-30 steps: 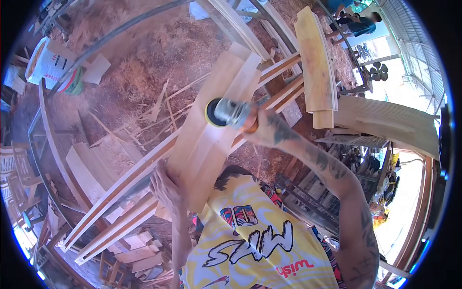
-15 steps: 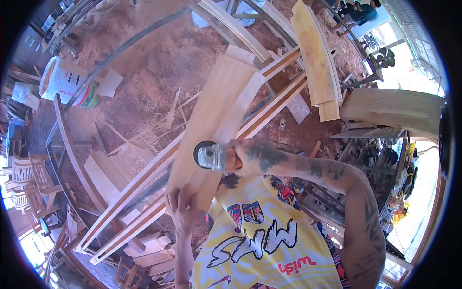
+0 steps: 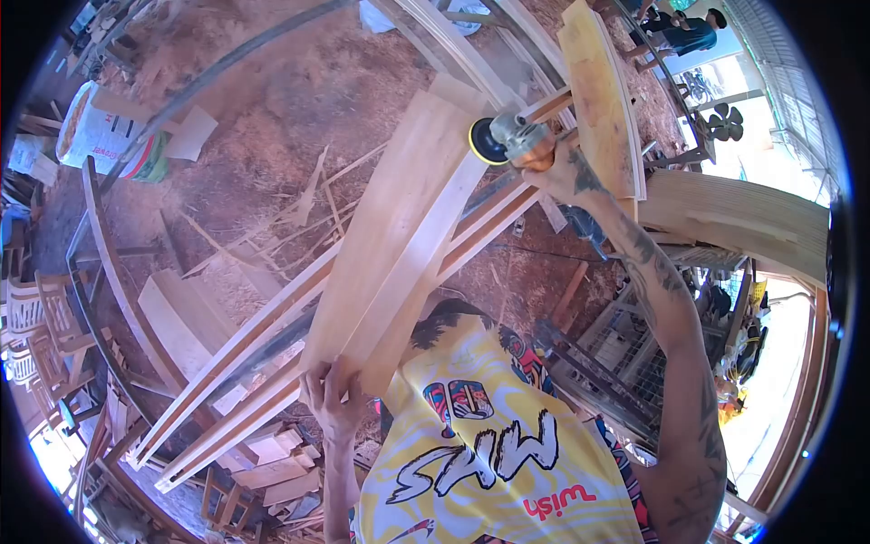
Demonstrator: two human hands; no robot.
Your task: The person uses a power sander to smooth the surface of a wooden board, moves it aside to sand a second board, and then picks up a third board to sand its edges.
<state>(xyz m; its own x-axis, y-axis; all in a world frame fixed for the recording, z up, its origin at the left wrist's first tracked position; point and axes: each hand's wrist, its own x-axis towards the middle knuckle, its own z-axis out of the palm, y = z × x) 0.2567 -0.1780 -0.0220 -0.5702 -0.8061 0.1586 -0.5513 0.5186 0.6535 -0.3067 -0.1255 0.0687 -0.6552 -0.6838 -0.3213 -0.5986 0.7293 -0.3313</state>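
Observation:
A long, pale wooden board (image 3: 376, 213) lies slantwise across two parallel wooden rails (image 3: 249, 331), with a lengthwise step along its face. At its near end my left hand (image 3: 332, 399) grips the edge, fingers curled over the top. My right hand (image 3: 564, 172) is wrapped around an angle grinder (image 3: 524, 140) with a metal head and an orange body. The grinder's round sanding disc (image 3: 488, 141) is tilted at the right edge of the board's far end.
A curved yellowish plank (image 3: 598, 91) lies beyond my right hand, near a wide curved panel (image 3: 734, 213). Wood offcuts (image 3: 281, 467) and sawdust cover the floor. A white sack (image 3: 95, 131) stands at left. Two people (image 3: 680, 32) are at the far right.
The angle grinder has moved with my right hand from the board's near middle toward its far right edge, the disc tilting up. My left hand stays at the near end.

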